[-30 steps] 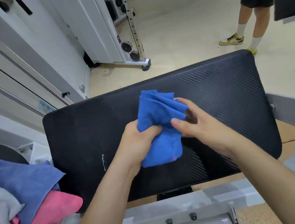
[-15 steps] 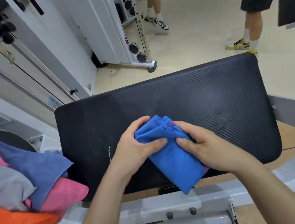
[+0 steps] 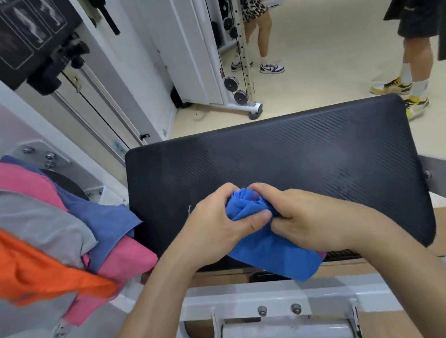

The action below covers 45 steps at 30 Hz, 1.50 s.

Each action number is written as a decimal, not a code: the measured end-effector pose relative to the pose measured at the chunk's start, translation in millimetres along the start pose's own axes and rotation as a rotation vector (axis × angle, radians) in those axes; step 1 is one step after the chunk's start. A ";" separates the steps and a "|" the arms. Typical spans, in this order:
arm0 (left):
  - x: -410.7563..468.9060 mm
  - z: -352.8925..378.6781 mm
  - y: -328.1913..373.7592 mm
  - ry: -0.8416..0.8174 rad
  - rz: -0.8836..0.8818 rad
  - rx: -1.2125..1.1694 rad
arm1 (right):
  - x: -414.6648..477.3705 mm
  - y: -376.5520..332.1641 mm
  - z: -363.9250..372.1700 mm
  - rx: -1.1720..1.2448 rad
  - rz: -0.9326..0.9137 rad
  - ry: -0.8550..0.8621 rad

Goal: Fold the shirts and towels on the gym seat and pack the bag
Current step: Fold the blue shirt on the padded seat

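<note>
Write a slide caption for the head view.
Left hand and right hand grip a bunched blue towel at the near edge of the black gym seat; coloured clothes piled at left.

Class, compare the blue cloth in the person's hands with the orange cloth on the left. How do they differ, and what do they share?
Colour: the blue cloth is bright blue, the orange cloth orange.
Handling: left hand and right hand grip the blue cloth; nothing touches the orange cloth.
Place: the blue cloth is bunched over the seat pad's near edge; the orange cloth drapes a pile beside it.
Shared: both are soft fabric.
</note>
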State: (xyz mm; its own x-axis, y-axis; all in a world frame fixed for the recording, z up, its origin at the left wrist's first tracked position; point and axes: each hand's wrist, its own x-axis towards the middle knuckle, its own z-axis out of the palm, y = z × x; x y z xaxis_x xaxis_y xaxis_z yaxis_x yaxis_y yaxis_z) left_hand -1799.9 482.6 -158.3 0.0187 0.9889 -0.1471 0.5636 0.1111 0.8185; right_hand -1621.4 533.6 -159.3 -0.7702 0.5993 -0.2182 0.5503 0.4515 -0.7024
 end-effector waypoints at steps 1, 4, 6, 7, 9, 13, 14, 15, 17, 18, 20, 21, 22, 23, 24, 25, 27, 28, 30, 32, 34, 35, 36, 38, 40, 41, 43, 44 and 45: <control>-6.2 -0.7 -0.5 0.053 0.008 -0.006 | 0.8 -4.2 1.4 0.002 -0.011 0.009; -23.9 -4.3 -8.7 0.307 0.032 -0.143 | 5.7 -19.0 8.8 0.014 -0.053 0.043; -38.9 -8.0 -14.7 0.470 0.019 -0.260 | 11.8 -29.3 16.6 0.022 -0.099 0.034; -46.7 -10.1 -17.8 0.518 -0.004 -0.299 | 15.7 -34.4 20.7 0.025 -0.118 0.024; -63.1 -15.4 -23.0 0.567 -0.068 -0.341 | 24.4 -43.9 29.8 -0.028 -0.147 0.004; -97.0 -34.8 -42.2 0.491 -0.242 -0.444 | 39.9 -67.6 50.9 -0.118 -0.251 -0.024; -106.7 -39.0 -48.3 0.447 -0.275 -0.478 | 43.1 -74.7 56.5 -0.125 -0.279 -0.059; -117.0 -42.7 -52.9 0.416 -0.285 -0.467 | 45.7 -82.6 61.7 -0.133 -0.303 -0.102; -134.8 -48.6 -61.0 0.429 -0.248 -0.374 | 51.6 -99.5 72.5 -0.128 -0.339 -0.183; -143.6 -51.0 -64.6 0.480 -0.212 -0.322 | 54.9 -108.8 78.5 -0.115 -0.353 -0.211; -160.8 -56.2 -72.3 0.628 -0.155 -0.211 | 62.1 -127.4 92.3 -0.080 -0.372 -0.238; -170.5 -60.2 -78.0 0.703 -0.140 -0.137 | 66.0 -137.0 101.1 -0.062 -0.383 -0.238; -181.1 -64.2 -83.9 0.760 -0.126 -0.061 | 70.2 -145.8 111.2 -0.055 -0.397 -0.231; -192.8 -68.3 -90.9 0.798 -0.103 0.000 | 73.7 -154.8 122.2 -0.065 -0.409 -0.224; -205.6 -72.8 -97.6 0.825 -0.072 0.041 | 76.6 -164.1 133.9 -0.083 -0.422 -0.223; -219.3 -77.7 -105.5 0.838 -0.050 0.071 | 78.7 -173.4 146.0 -0.097 -0.437 -0.236; -248.7 -89.5 -122.2 0.823 -0.045 0.124 | 83.1 -191.8 172.9 -0.115 -0.486 -0.307; -264.7 -95.2 -132.7 0.801 -0.058 0.146 | 85.3 -201.9 188.6 -0.139 -0.515 -0.341; -297.3 -105.4 -158.4 0.776 -0.118 0.150 | 88.6 -221.9 224.8 -0.143 -0.565 -0.331; -329.6 -114.3 -188.7 0.829 -0.213 0.027 | 89.1 -241.9 267.6 -0.022 -0.544 -0.327; -360.8 -119.3 -223.1 0.920 -0.305 -0.181 | 92.1 -257.2 314.4 0.040 -0.498 -0.361; -375.5 -119.7 -241.3 0.962 -0.348 -0.266 | 94.2 -263.5 336.7 0.063 -0.472 -0.403; -389.8 -118.6 -259.4 1.003 -0.395 -0.335 | 96.6 -269.6 357.2 0.102 -0.439 -0.468; -418.7 -114.5 -295.3 1.104 -0.497 -0.465 | 103.0 -281.0 390.9 0.151 -0.381 -0.625; -448.9 -110.0 -332.3 1.215 -0.626 -0.558 | 110.8 -287.7 419.1 0.089 -0.353 -0.703; -463.8 -106.1 -351.6 1.252 -0.696 -0.580 | 115.8 -288.2 432.3 0.078 -0.331 -0.688; -489.5 -92.6 -393.6 1.240 -0.842 -0.541 | 132.0 -284.4 458.5 0.082 -0.248 -0.560; -499.3 -81.2 -413.8 1.181 -0.922 -0.490 | 141.0 -278.7 472.6 0.056 -0.207 -0.491; -506.3 -68.7 -433.0 1.106 -0.981 -0.435 | 151.2 -273.0 487.2 0.011 -0.174 -0.434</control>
State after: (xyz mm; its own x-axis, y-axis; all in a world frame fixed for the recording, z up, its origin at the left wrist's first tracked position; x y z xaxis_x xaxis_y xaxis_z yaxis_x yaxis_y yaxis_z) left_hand -2110.1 -59.5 -400.1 -0.9158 0.0671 -0.3961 -0.2923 0.5649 0.7716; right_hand -2045.2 178.9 -330.6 -0.9158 0.1826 -0.3578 0.3992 0.5120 -0.7606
